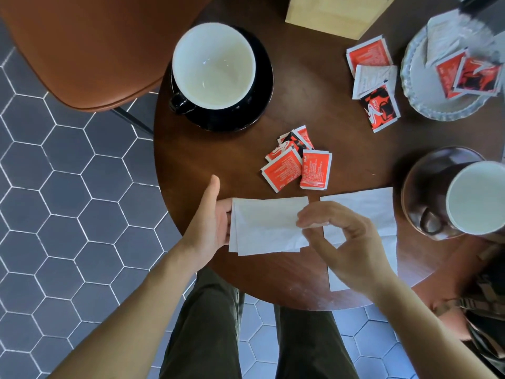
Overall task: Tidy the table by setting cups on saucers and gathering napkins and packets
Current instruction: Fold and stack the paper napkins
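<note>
A folded white napkin (266, 225) lies near the table's front edge. My left hand (211, 218) holds its left edge with fingers under it and thumb up. My right hand (341, 236) pinches its right edge between thumb and forefinger. A second white napkin (366, 203) lies flat under my right hand. Several red packets (296, 162) are heaped in the table's middle. A black cup (214, 65) stands on a black saucer (263, 86) at the back left. At the right, a brown cup (476, 198) sits on a brown saucer (426, 176).
More packets (374, 77) lie at the back right beside a glass plate (415, 86) holding several packets. A wooden box (336, 12) stands at the back. A brown chair (82, 47) is at the left; a bag (481, 310) sits by the table's right front edge.
</note>
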